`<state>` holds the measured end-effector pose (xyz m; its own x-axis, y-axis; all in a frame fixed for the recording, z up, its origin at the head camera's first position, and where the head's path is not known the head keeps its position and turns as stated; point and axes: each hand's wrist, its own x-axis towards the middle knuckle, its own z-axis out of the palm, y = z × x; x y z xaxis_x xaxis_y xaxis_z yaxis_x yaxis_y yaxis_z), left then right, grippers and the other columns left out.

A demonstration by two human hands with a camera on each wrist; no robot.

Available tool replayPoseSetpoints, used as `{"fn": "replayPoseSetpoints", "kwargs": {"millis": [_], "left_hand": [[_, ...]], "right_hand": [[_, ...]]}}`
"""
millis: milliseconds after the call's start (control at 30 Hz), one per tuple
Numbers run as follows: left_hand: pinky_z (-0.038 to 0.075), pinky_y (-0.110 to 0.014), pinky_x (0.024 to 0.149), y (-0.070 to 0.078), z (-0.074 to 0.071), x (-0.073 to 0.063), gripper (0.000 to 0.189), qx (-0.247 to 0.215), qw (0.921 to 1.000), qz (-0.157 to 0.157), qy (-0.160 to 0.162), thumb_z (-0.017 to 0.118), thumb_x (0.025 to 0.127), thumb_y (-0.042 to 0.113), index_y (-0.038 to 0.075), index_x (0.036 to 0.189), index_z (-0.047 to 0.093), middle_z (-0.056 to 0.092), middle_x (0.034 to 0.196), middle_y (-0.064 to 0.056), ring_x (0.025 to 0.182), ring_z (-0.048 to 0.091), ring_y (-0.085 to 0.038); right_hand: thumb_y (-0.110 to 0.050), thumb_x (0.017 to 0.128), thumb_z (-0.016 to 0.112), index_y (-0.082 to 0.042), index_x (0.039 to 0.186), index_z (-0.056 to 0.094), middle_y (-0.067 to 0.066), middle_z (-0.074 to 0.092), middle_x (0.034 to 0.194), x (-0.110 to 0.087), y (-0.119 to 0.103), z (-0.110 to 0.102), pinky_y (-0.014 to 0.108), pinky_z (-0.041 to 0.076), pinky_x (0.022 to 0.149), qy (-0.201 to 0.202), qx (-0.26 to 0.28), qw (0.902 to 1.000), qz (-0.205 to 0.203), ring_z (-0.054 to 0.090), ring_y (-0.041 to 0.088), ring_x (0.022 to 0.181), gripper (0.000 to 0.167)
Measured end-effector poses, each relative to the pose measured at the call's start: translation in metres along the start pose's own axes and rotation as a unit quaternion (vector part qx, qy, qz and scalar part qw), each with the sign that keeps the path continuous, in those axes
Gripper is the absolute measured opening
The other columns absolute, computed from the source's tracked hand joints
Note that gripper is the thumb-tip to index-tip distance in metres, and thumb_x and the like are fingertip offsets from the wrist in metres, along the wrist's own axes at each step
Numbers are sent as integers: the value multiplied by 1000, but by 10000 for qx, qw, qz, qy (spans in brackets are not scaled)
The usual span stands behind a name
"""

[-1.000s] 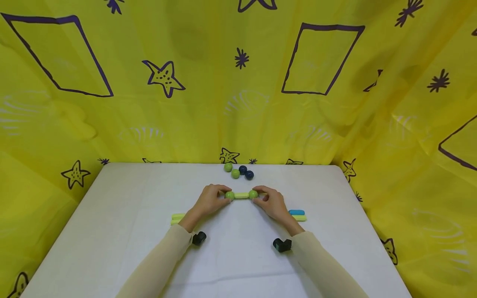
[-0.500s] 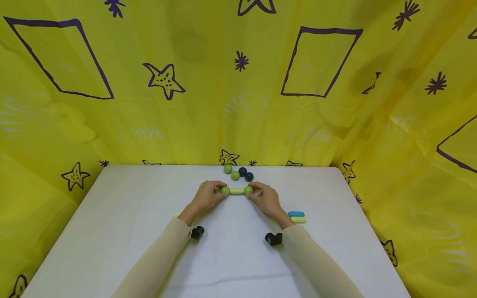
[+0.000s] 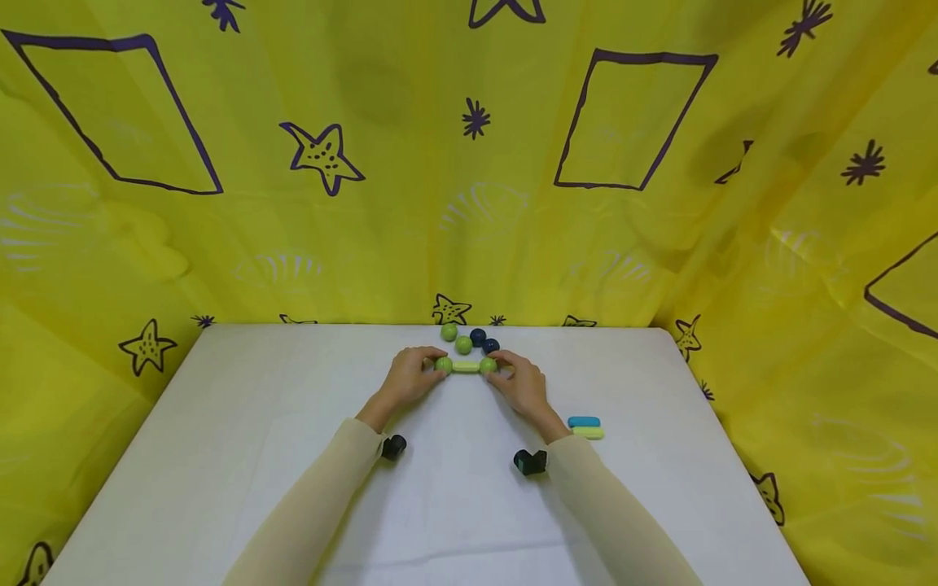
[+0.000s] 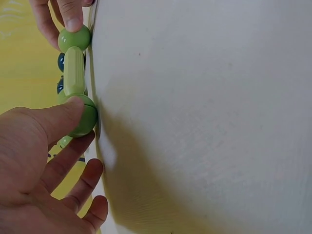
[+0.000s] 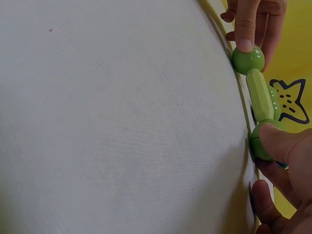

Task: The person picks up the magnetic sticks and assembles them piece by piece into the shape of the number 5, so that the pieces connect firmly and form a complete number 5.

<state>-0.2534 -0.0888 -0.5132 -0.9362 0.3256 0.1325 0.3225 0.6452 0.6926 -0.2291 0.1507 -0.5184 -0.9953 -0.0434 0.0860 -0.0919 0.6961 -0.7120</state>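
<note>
A pale green rod (image 3: 466, 368) lies crosswise between two green balls, joined to one at each end. My left hand (image 3: 409, 377) pinches the left green ball (image 3: 444, 365) between thumb and fingers. At the other end, my right hand (image 3: 524, 384) grips the right green ball (image 3: 488, 366) the same way. In the left wrist view the rod (image 4: 74, 71) shows flat ribbed faces, with the thumb on the near ball (image 4: 86, 120). From the right wrist, the near ball (image 5: 261, 144) is partly hidden by the thumb.
Just beyond the hands lie two loose green balls (image 3: 463, 345) and two dark blue balls (image 3: 478, 337). A blue rod (image 3: 584, 422) and a pale green rod (image 3: 589, 433) lie by the right forearm. A yellow curtain (image 3: 469, 244) borders the white table (image 3: 242, 423).
Both hands have moved the joined rod and balls away from the body, slightly left, closer to the loose balls. The pale rods by the left forearm are now hidden by the sleeve.
</note>
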Motion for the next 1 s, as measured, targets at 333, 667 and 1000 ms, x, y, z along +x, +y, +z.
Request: {"fn": "replayPoseSetpoints", "kwargs": {"millis": [333, 667, 1000], "left_hand": [[42, -49, 107, 1, 0, 3, 33, 92, 10000, 2, -17, 78, 92, 13, 5, 124, 73, 74, 117, -10, 113, 63, -29], [48, -49, 98, 2, -8, -5, 47, -50, 9998, -121, -151, 78, 91, 14, 7, 137, 65, 71, 119, -14, 102, 62, -30], [49, -46, 82, 0, -43, -35, 54, -111, 9998, 175, -9, 83, 88, 22, 7, 137, 64, 72, 115, -16, 92, 61, -34]], "right_hand": [[-24, 92, 79, -20, 126, 72, 5, 74, 118, 1, 0, -2, 40, 46, 76, 51, -46, 10000, -35, 60, 16, 72, 35], [-23, 92, 78, -20, 125, 72, 6, 74, 118, 2, -1, -3, 39, 44, 73, -102, 23, 9999, -64, 59, 17, 73, 34], [-23, 92, 79, -18, 124, 72, 7, 74, 117, 1, -1, -4, 37, 40, 69, -82, -59, 9999, -68, 54, 17, 68, 34]]}}
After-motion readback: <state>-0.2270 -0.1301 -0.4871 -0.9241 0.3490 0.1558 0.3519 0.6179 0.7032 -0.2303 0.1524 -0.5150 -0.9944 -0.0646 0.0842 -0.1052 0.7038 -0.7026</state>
